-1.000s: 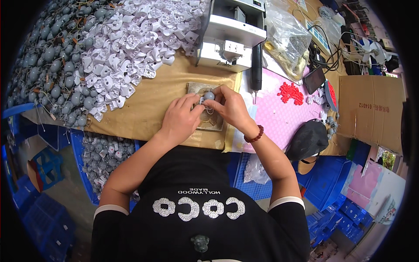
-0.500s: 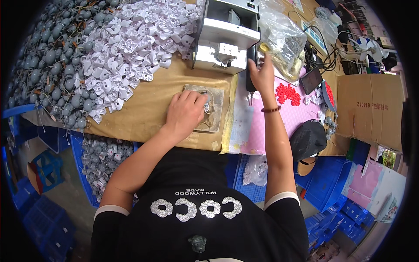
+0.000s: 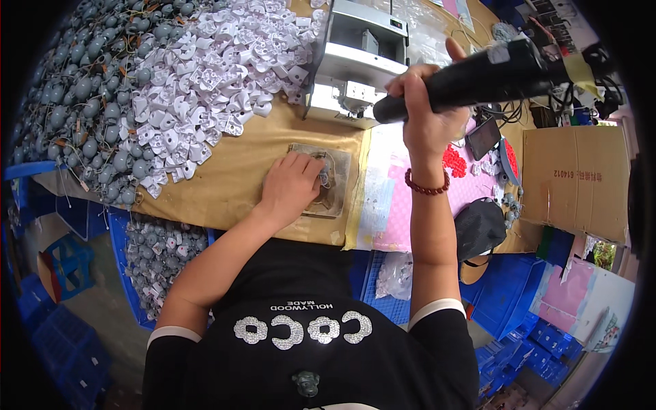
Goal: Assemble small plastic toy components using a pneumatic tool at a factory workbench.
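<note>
My right hand [image 3: 434,116] is wrapped round a black electric screwdriver [image 3: 485,74], which is raised over the table and slants across the view. Its bit does not show clearly. My left hand [image 3: 292,181] rests on a clear, flat square fixture [image 3: 333,206], with its fingertips closed on a small grey part [image 3: 324,168] seated there. The fingers hide most of that part. Just beyond the fixture stands a white, box-shaped machine [image 3: 345,102] with an open top bay.
White plastic pieces [image 3: 205,89] lie heaped left of the machine, beside a pile of grey round parts with wires [image 3: 82,109]. Small red pieces [image 3: 454,161], a black cap [image 3: 480,229] and a cardboard box [image 3: 574,184] are at right. Below the table edge is a blue crate [image 3: 126,273].
My right hand has gripped the screwdriver beside the machine and lifted it up toward the view. The left hand stays at the fixture.
</note>
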A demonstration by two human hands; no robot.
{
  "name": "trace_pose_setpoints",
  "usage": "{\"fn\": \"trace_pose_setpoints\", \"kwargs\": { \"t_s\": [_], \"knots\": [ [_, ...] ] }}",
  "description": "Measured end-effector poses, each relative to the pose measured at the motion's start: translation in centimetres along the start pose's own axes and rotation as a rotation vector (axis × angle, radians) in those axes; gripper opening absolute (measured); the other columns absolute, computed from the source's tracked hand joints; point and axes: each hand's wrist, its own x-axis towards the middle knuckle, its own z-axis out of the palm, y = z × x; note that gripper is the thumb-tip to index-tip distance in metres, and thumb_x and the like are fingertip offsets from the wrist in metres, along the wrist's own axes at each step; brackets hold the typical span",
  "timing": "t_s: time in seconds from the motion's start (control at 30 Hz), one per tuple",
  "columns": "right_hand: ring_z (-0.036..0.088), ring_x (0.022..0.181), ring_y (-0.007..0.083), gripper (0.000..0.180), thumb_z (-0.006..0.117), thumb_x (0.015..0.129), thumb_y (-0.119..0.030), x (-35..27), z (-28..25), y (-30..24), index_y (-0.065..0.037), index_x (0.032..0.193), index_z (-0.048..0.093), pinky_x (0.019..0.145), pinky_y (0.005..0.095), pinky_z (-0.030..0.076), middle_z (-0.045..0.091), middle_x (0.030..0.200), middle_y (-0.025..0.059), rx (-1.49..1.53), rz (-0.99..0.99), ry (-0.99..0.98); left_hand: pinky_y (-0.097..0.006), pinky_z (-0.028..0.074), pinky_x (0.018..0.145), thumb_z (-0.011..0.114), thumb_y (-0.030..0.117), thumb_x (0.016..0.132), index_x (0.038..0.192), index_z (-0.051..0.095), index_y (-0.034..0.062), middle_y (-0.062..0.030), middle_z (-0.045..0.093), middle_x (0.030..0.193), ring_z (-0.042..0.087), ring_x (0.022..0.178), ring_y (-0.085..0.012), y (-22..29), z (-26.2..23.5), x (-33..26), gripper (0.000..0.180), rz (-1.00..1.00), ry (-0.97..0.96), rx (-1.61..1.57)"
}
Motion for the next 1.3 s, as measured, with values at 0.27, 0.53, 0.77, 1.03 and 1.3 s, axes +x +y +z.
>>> {"fn": "trace_pose_setpoints", "kwargs": {
  "t_s": [0.27,0.53,0.77,1.03,1.3],
  "knots": [
    [0.065,0.065,0.0154,0.047,0.066,0.087,0.002,2.0,2.3,4.5,0.009,0.128,0.047,0.067,0.029,0.053,0.067,0.075,0.0074,-0.196,0.214,0.015,-0.042,0.05,0.084,0.075,0.011,0.077,0.111,0.065,0.0064,-0.0101,0.062,0.098,0.059,0.096,-0.031,0.0,-0.3,0.3,0.036,0.001,-0.001,-0.016],
    [0.064,0.066,0.0143,0.059,0.071,0.081,0.004,-3.8,3.5,0.2,0.006,0.131,0.039,0.064,0.0295,0.054,0.065,0.078,0.0051,0.012,0.374,-0.061,-0.044,0.051,0.081,0.076,0.011,0.075,0.111,0.064,0.0051,-0.0106,0.062,0.096,0.06,0.094,-0.0315,-0.4,0.1,0.1,0.038,0.001,0.012,-0.029],
    [0.066,0.065,0.0145,0.054,0.07,0.086,0.005,0.2,1.7,1.3,0.006,0.132,0.042,0.07,0.0285,0.054,0.067,0.075,0.0061,-0.107,-0.02,0.021,-0.043,0.052,0.079,0.076,0.01,0.074,0.107,0.065,0.0045,-0.011,0.061,0.095,0.06,0.092,-0.0321,-0.4,-0.1,0.2,0.035,0.03,0.034,-0.052],
    [0.066,0.061,0.0159,0.024,0.072,0.086,-0.003,1.5,3.1,3.5,0.002,0.101,0.054,0.062,0.0293,0.054,0.067,0.071,0.0068,-0.178,0.302,-0.019,-0.043,0.052,0.08,0.077,0.01,0.074,0.107,0.065,0.0053,-0.0114,0.061,0.095,0.059,0.093,-0.032,-0.3,-0.1,0.1,0.036,0.011,0.025,-0.035],
    [0.065,0.067,0.0163,0.077,0.065,0.085,0.007,-7.0,3.5,-0.8,0.009,0.152,0.025,0.066,0.0307,0.054,0.065,0.079,0.0072,-0.031,0.427,-0.106,-0.045,0.051,0.078,0.075,0.013,0.075,0.104,0.062,0.0053,-0.0113,0.059,0.094,0.058,0.092,-0.0329,-0.3,0.0,0.1,0.032,0.026,0.039,-0.021]
  ]
}}
